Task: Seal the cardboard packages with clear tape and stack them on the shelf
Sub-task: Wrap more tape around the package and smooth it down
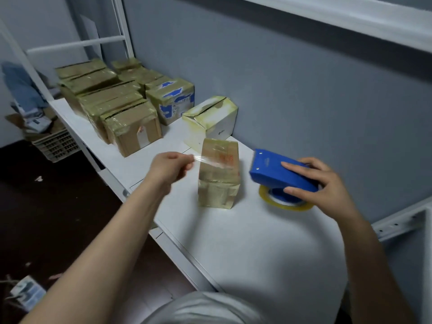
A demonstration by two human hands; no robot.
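Observation:
A small cardboard package (219, 176) wrapped in clear tape stands upright on the white shelf (257, 242). My left hand (170, 168) pinches the free end of a clear tape strip (198, 159) just left of the package's upper part. My right hand (322, 185) grips a blue tape dispenser (278, 170) to the right of the package, with its yellowish clear tape roll (285, 202) resting on the shelf. Whether the strip still runs to the dispenser is unclear.
Several taped cardboard boxes (112, 99) are packed at the shelf's far left end, one with blue markings (171, 99), and a white box (210, 118) stands behind the package. A grey wall runs along the back. Below left are a crate (56, 143) and dark floor.

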